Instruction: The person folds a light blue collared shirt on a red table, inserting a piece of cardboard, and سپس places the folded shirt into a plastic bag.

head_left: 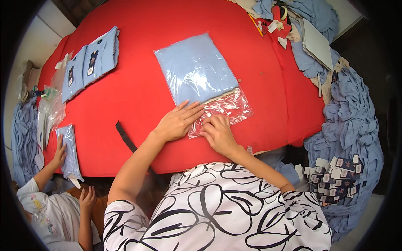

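Note:
A folded light-blue garment (197, 69) lies inside a clear plastic bag (230, 106) on the red-covered table. The bag's loose, see-through end points toward me and shows creases. My left hand (178, 121) rests on the bag's near left corner, fingers stretched out beside the garment's lower edge. Just to its right, my right hand (220, 133) has its fingers bent and pinched together on the near edge of the loose plastic.
Folded blue garments with dark tags (94, 60) lie at the far left. A black strip (125, 136) lies left of my arm. Another person's hand (60, 150) touches a bagged blue bundle (70, 146). Heaped blue garments (349, 104) with several tags fill the right side.

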The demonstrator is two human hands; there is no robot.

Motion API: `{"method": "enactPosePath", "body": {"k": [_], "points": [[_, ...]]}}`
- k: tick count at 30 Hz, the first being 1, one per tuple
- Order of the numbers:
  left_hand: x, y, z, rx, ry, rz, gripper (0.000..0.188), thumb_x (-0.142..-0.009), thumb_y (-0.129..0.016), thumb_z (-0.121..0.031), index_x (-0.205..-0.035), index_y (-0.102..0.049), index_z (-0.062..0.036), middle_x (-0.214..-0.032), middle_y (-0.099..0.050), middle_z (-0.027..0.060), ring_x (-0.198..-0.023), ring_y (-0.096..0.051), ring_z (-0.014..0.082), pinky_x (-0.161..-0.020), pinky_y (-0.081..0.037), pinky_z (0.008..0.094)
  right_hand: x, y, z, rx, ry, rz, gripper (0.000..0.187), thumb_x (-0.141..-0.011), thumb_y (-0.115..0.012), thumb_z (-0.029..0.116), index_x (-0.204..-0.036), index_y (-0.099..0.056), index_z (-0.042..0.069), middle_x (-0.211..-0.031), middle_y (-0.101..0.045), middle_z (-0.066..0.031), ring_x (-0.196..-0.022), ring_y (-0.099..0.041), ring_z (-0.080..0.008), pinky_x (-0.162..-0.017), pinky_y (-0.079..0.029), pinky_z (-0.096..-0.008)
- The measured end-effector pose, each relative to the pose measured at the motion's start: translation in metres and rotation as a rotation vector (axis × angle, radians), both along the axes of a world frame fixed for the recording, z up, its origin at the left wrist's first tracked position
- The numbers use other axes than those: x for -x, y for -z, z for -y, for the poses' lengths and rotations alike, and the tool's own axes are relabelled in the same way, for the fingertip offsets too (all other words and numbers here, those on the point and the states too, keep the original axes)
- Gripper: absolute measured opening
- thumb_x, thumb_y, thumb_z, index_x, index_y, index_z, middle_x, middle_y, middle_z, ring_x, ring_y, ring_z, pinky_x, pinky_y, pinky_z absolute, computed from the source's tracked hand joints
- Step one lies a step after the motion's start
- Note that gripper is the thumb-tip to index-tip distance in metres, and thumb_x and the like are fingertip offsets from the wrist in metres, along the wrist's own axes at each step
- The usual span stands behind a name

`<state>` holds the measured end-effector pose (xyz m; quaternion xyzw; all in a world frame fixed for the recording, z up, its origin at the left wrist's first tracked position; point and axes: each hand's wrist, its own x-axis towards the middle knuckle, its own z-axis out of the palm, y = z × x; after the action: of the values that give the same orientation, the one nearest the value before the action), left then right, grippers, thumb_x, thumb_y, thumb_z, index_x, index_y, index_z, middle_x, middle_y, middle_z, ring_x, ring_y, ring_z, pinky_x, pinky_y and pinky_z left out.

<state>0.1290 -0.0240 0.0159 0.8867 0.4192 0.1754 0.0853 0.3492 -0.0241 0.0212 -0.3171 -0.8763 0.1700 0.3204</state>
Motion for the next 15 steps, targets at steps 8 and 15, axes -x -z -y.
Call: {"method": "enactPosePath", "body": {"k": [8, 15], "points": [[-0.004, 0.004, 0.000, 0.002, -0.023, 0.003, 0.048, -0.088, -0.058, -0.007, -0.136, -0.054, -0.0067, -0.145, -0.051, 0.0088, -0.140, -0.040, 0.0260, -0.117, -0.030, 0.0452, -0.038, -0.013, 0.025, 0.013, -0.176, -0.131, 0.016, -0.081, -0.065, 0.002, -0.097, -0.064, 0.002, -0.100, -0.064, -0.0104, -0.095, -0.061, -0.0278, -0.099, -0.046, -0.0471], [-0.018, -0.027, -0.010, 0.007, 0.054, -0.033, 0.046, -0.079, -0.061, -0.005, -0.125, -0.061, -0.0069, -0.133, -0.058, 0.0080, -0.127, -0.050, 0.0276, -0.108, -0.039, 0.0423, -0.060, -0.014, -0.009, 0.106, 0.193, -0.256, 0.054, -0.073, -0.049, -0.014, -0.126, -0.058, -0.003, -0.132, -0.057, -0.0187, -0.120, -0.056, -0.0350, -0.105, -0.042, -0.0476]]}}
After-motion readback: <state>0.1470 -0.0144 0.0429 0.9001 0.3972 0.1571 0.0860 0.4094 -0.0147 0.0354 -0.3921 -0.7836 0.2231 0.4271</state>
